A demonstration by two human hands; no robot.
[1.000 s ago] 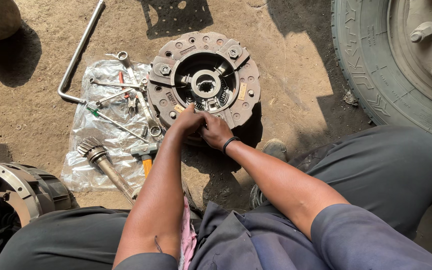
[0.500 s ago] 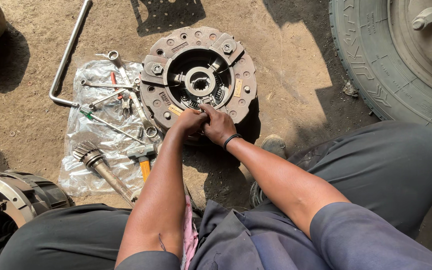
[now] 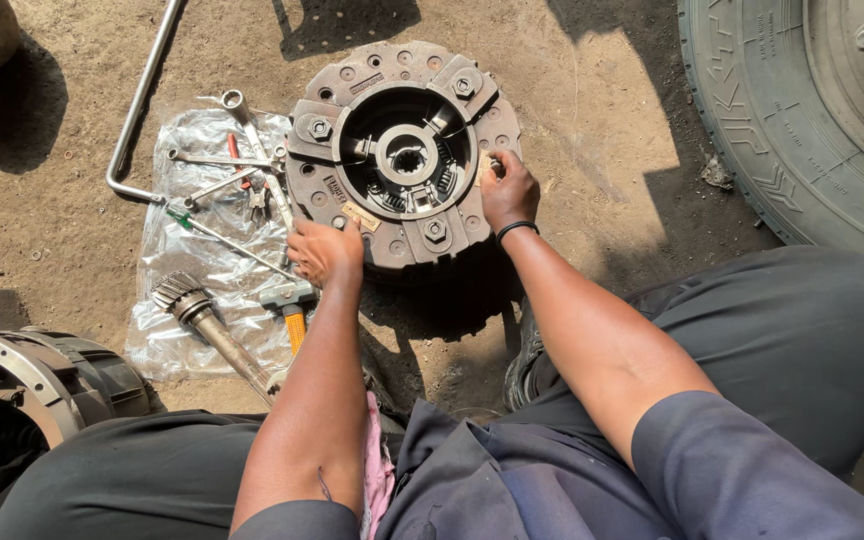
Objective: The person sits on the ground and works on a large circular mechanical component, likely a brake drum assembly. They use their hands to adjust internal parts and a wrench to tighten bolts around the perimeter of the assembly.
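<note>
Two hands, left hand [image 3: 324,252] and right hand [image 3: 508,190], fingers curled tight on the clutch plate [image 3: 402,155] rim.

one head-worn view looks steeply down from above the seated person's lap, facing forward over both forearms onto the dirt ground [image 3: 602,120], close, with a tyre [image 3: 752,130] at the upper right edge.

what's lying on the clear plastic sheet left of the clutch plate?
On the plastic sheet: several wrenches, a screwdriver, a hammer and a splined shaft. The left hand covers the sheet's right edge; anything beneath it is hidden.
</note>
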